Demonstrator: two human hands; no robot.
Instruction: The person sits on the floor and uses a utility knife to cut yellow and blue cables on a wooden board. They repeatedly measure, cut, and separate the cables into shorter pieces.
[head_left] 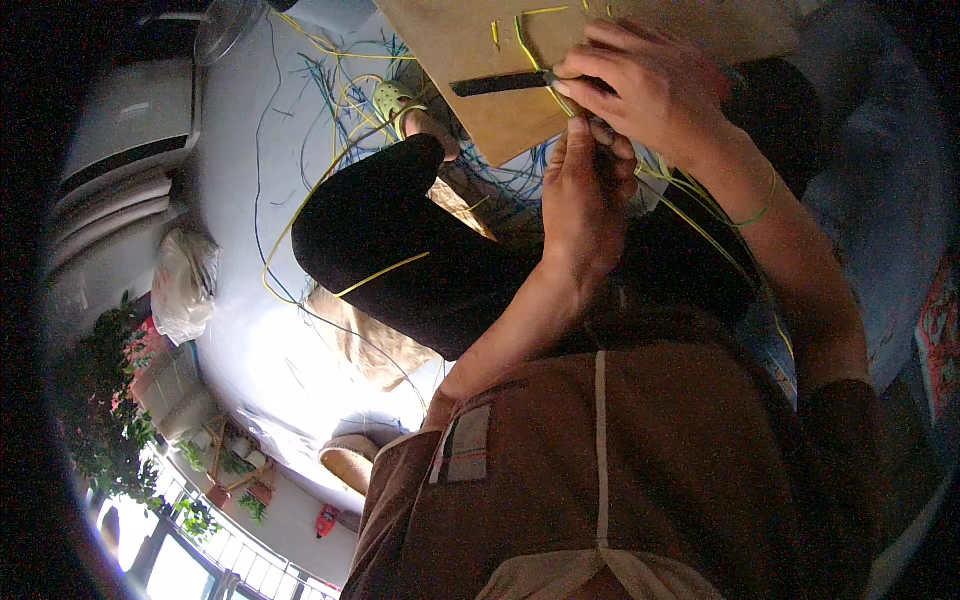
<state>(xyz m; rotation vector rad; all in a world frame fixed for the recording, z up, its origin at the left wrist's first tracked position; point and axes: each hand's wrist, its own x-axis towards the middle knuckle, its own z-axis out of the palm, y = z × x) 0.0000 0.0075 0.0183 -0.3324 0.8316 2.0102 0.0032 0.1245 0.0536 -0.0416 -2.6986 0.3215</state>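
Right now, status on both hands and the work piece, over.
Right hand grips black-handled tool. Left hand pinches yellow wire against wooden board. Loose wires litter floor.

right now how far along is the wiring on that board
Done: a few yellow wires already lie on the board. In hand: the right hand holds a dark tool to one wire, the left hand just below. Left: many loose wires on the floor.

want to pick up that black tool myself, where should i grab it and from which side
Judging by its pose, grip the black tool on its free flat handle, coming from the picture's left. Its other end is under the right hand, above the board.
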